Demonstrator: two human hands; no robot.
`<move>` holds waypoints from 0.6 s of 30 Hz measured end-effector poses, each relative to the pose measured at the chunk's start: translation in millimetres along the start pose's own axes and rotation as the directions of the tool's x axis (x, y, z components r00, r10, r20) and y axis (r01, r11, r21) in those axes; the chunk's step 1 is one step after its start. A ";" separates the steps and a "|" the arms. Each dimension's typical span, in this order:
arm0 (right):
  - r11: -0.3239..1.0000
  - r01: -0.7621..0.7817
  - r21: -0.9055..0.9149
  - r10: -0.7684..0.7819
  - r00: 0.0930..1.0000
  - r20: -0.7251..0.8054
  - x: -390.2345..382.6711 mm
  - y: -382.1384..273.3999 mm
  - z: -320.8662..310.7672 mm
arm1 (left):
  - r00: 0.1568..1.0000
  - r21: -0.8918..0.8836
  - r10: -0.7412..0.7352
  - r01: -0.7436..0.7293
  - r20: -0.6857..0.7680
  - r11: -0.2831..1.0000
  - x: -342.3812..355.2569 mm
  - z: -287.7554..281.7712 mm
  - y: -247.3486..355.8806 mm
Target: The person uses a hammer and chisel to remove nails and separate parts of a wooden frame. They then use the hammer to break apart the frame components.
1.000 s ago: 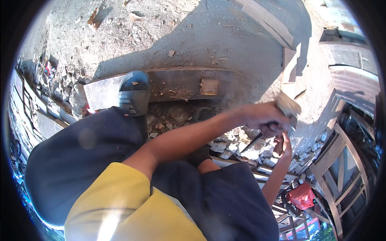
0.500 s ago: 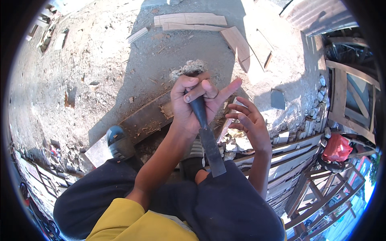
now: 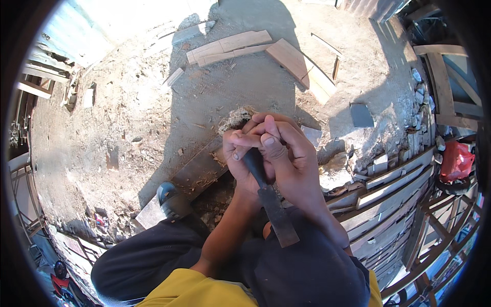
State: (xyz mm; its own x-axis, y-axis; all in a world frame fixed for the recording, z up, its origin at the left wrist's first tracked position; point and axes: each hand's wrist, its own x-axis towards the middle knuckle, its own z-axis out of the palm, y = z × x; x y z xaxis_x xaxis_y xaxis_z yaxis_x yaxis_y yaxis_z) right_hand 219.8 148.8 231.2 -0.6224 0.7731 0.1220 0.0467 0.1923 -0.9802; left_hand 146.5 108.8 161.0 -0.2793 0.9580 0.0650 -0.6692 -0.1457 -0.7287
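A chisel (image 3: 279,215) with a flat dark metal blade and a black tapered handle slants over my lap, blade toward me. Pale, frayed fibres (image 3: 236,118) stick out at the handle's far end. My left hand (image 3: 240,158) is wrapped round the handle, palm turned up. Against it from the right lies my right hand (image 3: 294,158), its thumb and fingers bent in and closed beside the left fingertips. Whatever those right fingers pinch, if anything, is hidden. The blade's end hangs above my dark trousers (image 3: 307,256).
A dark plank (image 3: 199,171) strewn with shavings lies before my feet, beside my sandal (image 3: 174,199). Farther off are pale cut boards (image 3: 230,47) and a wider board (image 3: 302,69). Stacked slats (image 3: 388,199) and a red object (image 3: 456,161) stand at the right.
My right hand has come left and closed in against my left hand at the chisel's handle. Its fingers were apart before. The whole view has shifted slightly.
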 end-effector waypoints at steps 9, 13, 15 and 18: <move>0.982 0.079 -0.169 -0.096 0.991 -0.098 -2.2 4.5 -2.0 | 0.980 0.047 0.093 -0.086 -0.174 0.995 -1.7 1.2 -9.3; 0.983 0.068 -0.169 -0.088 0.990 -0.112 -2.9 3.3 -4.8 | 0.974 0.039 0.093 -0.086 -0.208 0.995 -2.8 -1.4 -10.1; 0.983 0.066 -0.173 -0.087 0.989 -0.116 -3.3 6.0 -5.8 | 0.975 0.059 0.081 -0.070 -0.205 0.996 -1.8 -2.0 -9.0; 0.991 0.019 -0.136 -0.041 0.986 -0.159 -3.7 5.8 -3.5 | 0.969 0.078 0.082 -0.065 -0.235 0.995 -0.3 0.8 -12.2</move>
State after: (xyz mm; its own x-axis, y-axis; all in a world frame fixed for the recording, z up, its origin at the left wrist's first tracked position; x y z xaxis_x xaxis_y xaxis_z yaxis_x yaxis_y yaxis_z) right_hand 225.1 149.2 225.6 -0.4914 0.8511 0.1850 0.1405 0.2871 -0.9475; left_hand 154.2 110.0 170.4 -0.1637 0.9740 -0.1569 -0.7010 -0.2267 -0.6762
